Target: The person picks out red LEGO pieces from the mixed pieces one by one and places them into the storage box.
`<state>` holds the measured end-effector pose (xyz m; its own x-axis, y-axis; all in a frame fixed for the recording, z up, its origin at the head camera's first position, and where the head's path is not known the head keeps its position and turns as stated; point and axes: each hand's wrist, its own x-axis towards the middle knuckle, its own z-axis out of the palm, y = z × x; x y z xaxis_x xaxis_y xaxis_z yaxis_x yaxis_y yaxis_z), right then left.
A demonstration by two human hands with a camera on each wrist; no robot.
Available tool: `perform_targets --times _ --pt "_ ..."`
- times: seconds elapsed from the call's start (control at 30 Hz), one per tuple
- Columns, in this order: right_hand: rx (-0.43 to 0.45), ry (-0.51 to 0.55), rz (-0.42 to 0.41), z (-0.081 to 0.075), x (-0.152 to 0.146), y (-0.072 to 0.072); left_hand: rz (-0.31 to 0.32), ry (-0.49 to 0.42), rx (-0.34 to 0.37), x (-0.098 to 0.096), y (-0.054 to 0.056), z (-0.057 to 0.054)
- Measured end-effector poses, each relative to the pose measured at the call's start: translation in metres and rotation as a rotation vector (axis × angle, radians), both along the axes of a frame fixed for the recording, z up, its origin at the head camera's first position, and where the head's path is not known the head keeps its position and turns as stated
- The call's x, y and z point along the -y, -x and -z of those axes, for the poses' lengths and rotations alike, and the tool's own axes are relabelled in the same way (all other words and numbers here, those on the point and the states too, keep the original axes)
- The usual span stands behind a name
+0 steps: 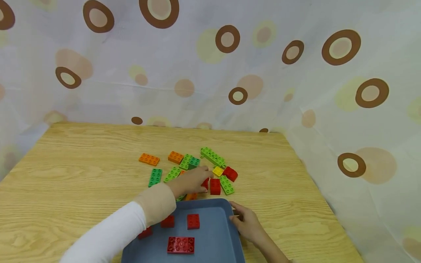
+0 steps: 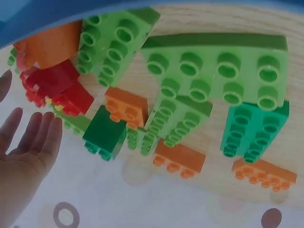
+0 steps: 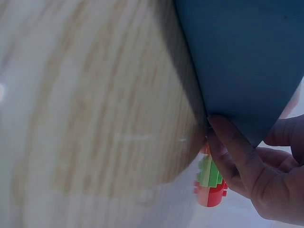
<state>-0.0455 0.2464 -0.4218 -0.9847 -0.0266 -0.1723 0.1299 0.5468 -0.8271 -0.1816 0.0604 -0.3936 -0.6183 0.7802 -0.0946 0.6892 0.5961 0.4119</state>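
Observation:
My left hand (image 1: 192,181) reaches over the tray to the bricks behind it. Its thumb and fingers are spread beside a red brick (image 1: 205,183), partly hidden by the hand. In the left wrist view the fingers (image 2: 40,135) look relaxed, with nothing held, close to the red bricks (image 2: 52,80). At the far right corner of the blue-grey tray (image 1: 213,233), my right hand (image 1: 249,223) grips the rim, thumb on one side and fingers (image 3: 237,147) against the wall. Several red bricks lie in the tray, including a large eight-stud one (image 1: 181,245) near its middle.
Behind the tray are scattered an orange plate (image 1: 149,159), a dark green plate (image 1: 155,177), a long light green piece (image 1: 212,157), a yellow brick (image 1: 217,171) and more red bricks (image 1: 230,174). A patterned curtain (image 1: 210,73) hangs at the table's (image 1: 82,164) back and right edges.

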Motion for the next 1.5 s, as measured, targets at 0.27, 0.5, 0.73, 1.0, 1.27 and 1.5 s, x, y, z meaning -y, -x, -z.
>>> perform_targets --times 0.27,0.5,0.73,1.0,1.27,1.5 --pt "0.019 0.001 0.01 0.001 -0.001 0.002 0.03 0.063 -0.061 -0.004 0.004 0.015" --pt "-0.008 -0.018 -0.02 0.004 -0.004 0.003 0.025 0.097 -0.096 -0.006 0.005 0.018" --pt "0.004 -0.001 -0.004 0.002 -0.003 0.003 0.014 0.1 -0.089 -0.005 0.004 0.018" --pt "0.017 -0.01 0.007 0.002 -0.002 0.003 0.028 0.085 -0.096 -0.004 0.003 0.018" --pt "0.03 -0.012 0.012 0.0 0.0 0.002 0.036 0.035 -0.097 0.001 0.0 0.011" --pt "0.027 -0.017 0.022 0.0 0.0 0.002 0.063 -0.036 -0.113 0.005 -0.003 -0.003"
